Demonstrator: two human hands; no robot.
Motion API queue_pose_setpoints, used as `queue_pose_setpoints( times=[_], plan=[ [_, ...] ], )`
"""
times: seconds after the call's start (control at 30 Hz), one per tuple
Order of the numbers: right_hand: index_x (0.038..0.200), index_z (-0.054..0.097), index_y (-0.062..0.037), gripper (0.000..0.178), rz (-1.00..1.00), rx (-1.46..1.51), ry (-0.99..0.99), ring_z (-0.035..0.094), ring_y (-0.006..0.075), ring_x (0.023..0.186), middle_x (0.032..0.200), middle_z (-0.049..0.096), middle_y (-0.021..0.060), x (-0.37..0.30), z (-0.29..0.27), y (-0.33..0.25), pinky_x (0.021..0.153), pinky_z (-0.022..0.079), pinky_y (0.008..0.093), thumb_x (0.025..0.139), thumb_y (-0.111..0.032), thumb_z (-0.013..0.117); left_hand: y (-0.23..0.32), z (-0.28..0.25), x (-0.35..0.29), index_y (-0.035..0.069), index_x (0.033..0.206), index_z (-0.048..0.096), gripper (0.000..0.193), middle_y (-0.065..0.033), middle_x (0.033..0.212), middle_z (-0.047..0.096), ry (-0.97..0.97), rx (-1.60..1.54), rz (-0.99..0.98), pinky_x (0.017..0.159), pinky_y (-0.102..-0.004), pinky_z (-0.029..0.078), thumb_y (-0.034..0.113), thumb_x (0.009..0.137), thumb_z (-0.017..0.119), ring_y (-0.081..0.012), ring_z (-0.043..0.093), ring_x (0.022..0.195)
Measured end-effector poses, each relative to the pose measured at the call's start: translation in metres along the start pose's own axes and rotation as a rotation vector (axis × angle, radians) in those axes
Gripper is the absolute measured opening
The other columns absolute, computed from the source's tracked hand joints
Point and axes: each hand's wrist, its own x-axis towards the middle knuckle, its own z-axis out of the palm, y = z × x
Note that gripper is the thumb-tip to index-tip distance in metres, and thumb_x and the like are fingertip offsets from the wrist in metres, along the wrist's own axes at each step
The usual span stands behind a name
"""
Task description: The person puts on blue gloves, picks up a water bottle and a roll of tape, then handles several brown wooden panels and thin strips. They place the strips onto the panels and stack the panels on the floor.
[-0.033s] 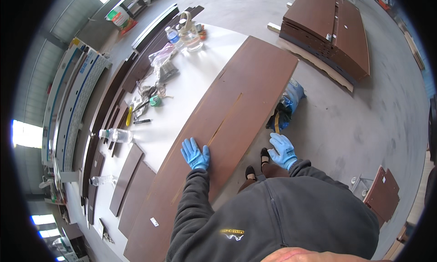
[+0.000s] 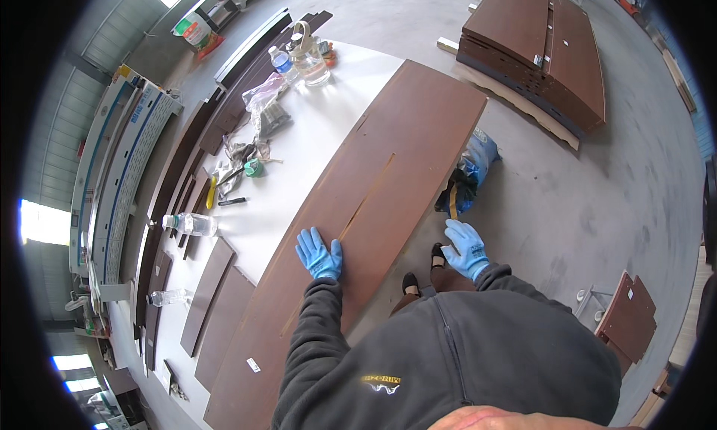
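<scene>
A long dark brown board with grooves cut along its length lies slantwise across the white table. My left hand, in a light blue glove, rests on its surface beside the long groove, fingers spread. Off the board's right edge, my right hand hangs over the floor in a matching glove. Its fingers are stretched out, the thumb is a little apart, and nothing shows in it. A small white label is stuck near the board's lower end.
Left on the table are clear bottles, a yellow-handled tool, a black pen, green tape, plastic bags and narrow brown boards. A blue sack stands on the floor; stacked brown panels lie farther right.
</scene>
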Motion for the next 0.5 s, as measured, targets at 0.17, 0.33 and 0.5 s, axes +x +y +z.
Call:
queue_pose_setpoints(
  times=[0.17,0.33,0.5],
  plan=[
    [0.119,0.068,-0.0021,0.040,0.099,-0.065,0.093,0.061,0.0408,0.125,0.138,0.066,0.0197,-0.035,-0.035,0.056,0.109,0.047,0.0495,0.085,-0.021,0.077,0.072,-0.004,0.009,-0.001,0.160,0.036,0.083,-0.0284,0.167,0.032,0.224,-0.060,0.060,0.128,-0.0590,0.019,0.045,0.096,0.065,-0.0456,0.027,0.158],
    [0.119,0.069,-0.0017,0.039,0.190,-0.079,0.172,0.062,0.0400,0.126,0.138,0.067,0.0196,-0.056,-0.066,0.139,0.110,0.047,0.0499,0.086,-0.020,0.078,0.225,0.006,0.046,-0.002,0.159,0.036,0.083,-0.0292,0.167,0.032,0.219,-0.218,0.259,0.127,-0.0600,0.019,0.045,0.097,0.065,-0.0482,0.026,0.157],
    [0.119,0.069,-0.0012,0.038,0.303,-0.097,0.178,0.060,0.0404,0.127,0.138,0.066,0.0198,-0.083,-0.141,0.255,0.111,0.046,0.0498,0.089,-0.022,0.076,0.388,0.051,0.078,-0.002,0.160,0.034,0.086,-0.0298,0.167,0.030,0.180,-0.253,0.349,0.127,-0.0600,0.017,0.048,0.097,0.065,-0.0494,0.024,0.157]
  ],
)
